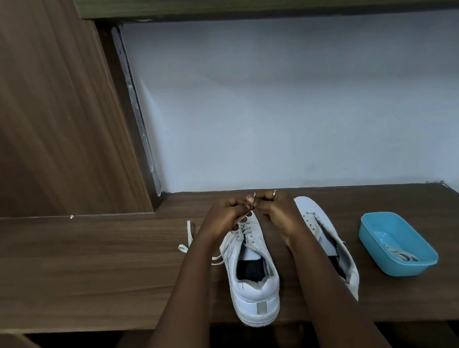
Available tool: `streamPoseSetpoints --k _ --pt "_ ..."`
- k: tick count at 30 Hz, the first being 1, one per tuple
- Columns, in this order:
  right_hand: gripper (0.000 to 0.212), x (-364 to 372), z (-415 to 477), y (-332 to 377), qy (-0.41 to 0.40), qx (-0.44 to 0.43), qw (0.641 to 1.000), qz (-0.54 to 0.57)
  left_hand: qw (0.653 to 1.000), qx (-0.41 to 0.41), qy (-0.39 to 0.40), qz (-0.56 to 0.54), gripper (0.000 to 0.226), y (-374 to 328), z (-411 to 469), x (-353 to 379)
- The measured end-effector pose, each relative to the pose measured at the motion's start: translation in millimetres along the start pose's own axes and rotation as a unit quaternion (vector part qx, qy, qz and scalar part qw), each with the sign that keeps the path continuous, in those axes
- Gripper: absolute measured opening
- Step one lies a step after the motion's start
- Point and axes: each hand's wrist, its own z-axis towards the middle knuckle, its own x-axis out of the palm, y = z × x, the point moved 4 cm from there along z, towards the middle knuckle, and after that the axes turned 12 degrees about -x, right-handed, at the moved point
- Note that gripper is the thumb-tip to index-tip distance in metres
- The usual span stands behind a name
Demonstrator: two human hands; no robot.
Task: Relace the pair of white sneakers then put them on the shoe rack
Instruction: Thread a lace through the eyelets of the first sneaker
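Lace (188, 236) trails loose on the shelf (93, 267) at the far left, so you are early in the job. Your left hand (222, 217) has its fingers curled and pinches that lace over the front holes of the left sneaker (255, 284). Only the holes near the toe look threaded. Your right hand (276, 211) is curled too. It touches the left hand and seems to pinch the same lace, but the tip is too small to see. Beside it, the right sneaker (312, 214) leans on its side with no lace in it. A second lace (402, 256) lies in the blue tub (383, 227), likely for that shoe. You have yet to finish both sneakers and put them on the rack.
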Motion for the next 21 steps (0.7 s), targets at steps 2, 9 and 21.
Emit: streamPoseSetpoints --k 2,9,21 --pt "0.013 -1.1 2.0 -2.4 0.016 -0.006 0.998 -0.064 1.000 -0.004 -0.015 0.026 0.015 -0.9 -2.6 -3.7" --pt "0.026 2.4 -5.7 -17.7 0.208 0.016 0.911 -0.355 0.965 -0.014 -0.129 0.229 0.039 8.5 3.5 -25.1" --pt "0.018 10.6 -18.1 -25.6 0.174 0.012 0.891 -0.419 0.958 -0.015 -0.127 0.258 0.030 13.3 -1.1 -15.3"
